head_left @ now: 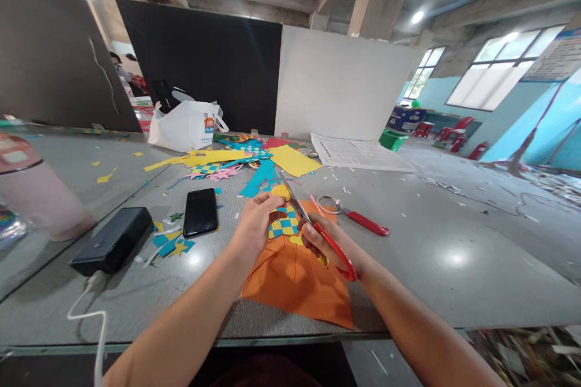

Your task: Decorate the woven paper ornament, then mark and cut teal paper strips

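My left hand (256, 225) pinches the edge of a yellow and blue woven paper piece (284, 222) above a sheet of orange paper (295, 284). My right hand (324, 243) is shut on the red handles of a pair of scissors (295, 205), and their steel blades point up and away beside the woven piece. A second pair of red-handled scissors (356, 216) lies on the table to the right of my right hand. Part of the woven piece is hidden behind my fingers.
Coloured paper scraps (258, 169) and a yellow sheet (295, 160) lie ahead on the grey table (431, 236). A black phone (200, 212), a corded power bank (112, 240), a white bag (186, 128), and newspaper (358, 152) surround them. A pink bottle (36, 187) stands at left.
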A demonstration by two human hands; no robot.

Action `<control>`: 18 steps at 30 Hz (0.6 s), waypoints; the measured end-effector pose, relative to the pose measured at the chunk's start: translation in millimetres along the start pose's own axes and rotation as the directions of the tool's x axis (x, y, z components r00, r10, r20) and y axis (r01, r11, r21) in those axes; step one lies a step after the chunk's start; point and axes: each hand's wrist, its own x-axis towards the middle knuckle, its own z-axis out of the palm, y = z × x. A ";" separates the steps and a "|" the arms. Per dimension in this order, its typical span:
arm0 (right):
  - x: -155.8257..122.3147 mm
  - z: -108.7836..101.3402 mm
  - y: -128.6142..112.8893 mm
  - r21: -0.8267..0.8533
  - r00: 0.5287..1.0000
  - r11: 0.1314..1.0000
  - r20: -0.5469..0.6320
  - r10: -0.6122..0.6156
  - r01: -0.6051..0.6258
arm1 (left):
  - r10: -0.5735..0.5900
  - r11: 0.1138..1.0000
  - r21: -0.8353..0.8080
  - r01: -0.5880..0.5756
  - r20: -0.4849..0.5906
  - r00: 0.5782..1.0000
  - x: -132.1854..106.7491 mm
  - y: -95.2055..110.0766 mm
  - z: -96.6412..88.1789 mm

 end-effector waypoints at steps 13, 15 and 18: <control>-0.2 -0.8 0.8 -0.038 0.999 0.999 -0.009 -0.032 0.032 | -0.002 1.000 0.002 0.002 0.010 1.000 0.3 -0.3 -0.5; 0.9 -2.4 2.2 -0.060 0.999 0.998 -0.014 -0.035 0.035 | -0.011 1.000 0.002 0.011 0.005 1.000 -0.2 1.0 0.0; 1.7 -3.7 2.0 -0.079 1.000 0.997 -0.011 -0.021 0.020 | -0.016 1.000 0.002 0.016 0.001 1.000 -0.6 2.4 0.5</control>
